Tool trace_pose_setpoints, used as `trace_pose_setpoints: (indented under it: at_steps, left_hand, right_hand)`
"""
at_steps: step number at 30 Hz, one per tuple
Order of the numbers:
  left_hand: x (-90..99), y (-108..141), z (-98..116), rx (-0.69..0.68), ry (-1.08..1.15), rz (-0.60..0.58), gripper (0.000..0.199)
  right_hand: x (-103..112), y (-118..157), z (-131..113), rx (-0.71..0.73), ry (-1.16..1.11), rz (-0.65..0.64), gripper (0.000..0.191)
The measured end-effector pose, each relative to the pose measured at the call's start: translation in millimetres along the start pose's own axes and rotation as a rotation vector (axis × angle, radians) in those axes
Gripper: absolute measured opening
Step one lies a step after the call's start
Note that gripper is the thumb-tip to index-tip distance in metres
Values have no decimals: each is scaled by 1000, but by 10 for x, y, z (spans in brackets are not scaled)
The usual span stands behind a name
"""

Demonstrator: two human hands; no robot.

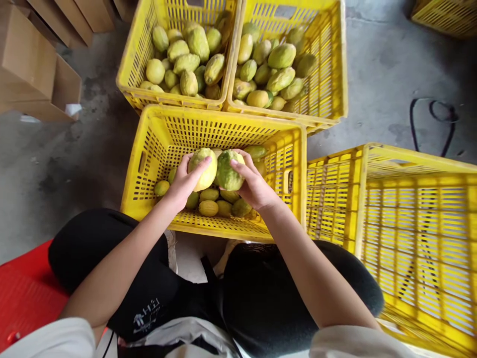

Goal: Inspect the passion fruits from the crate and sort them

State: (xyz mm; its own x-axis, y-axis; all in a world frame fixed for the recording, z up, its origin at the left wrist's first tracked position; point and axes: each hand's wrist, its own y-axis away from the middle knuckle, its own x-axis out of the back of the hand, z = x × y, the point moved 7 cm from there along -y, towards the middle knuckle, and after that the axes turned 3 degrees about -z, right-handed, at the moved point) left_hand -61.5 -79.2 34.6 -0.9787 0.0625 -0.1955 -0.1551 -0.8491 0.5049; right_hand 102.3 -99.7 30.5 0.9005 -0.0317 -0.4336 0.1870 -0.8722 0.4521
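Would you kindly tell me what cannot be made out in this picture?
Head view, outer sides of the yellow fruit and green fruit: covered by the left hand and right hand.
Head view, lowest fruit in the near crate: under other fruit.
Head view, upper-right crate: cut off by the top and right edges.
Head view, print on the trousers: too small and blurred.

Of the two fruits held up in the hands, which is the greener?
The fruit in the right hand, knobbly green fruit; the left hand holds the paler, mostly yellow fruit.
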Motion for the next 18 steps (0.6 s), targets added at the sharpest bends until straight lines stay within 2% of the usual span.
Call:
trace_pose_setpoints:
  at_steps: [2, 6, 8, 11, 15, 18]
  left_hand:
    - [3, -11, -17, -16, -15, -8, 35]
    - [-18, -28, 35, -24, -44, -103, 42]
    - [3, -24, 81, -16, -174, -141, 48]
    - [63, 15, 89, -22, -486, -174, 49]
    - [96, 132, -95, -116, -842, -207, 40]
    - [97, 226, -364, -99, -996, -265, 38]
  right_hand:
    - [24, -6, 2, -10, -16, 17, 56]
    - [65, -4, -28, -23, 12, 25, 55]
    - [57, 7, -24, -52, 62, -1, 60]
    - [60, 37, 58, -97, 175, -33, 66]
    - [157, 93, 381, -203, 339, -41, 68]
    - [242, 120, 600, -232, 602, -42, 54]
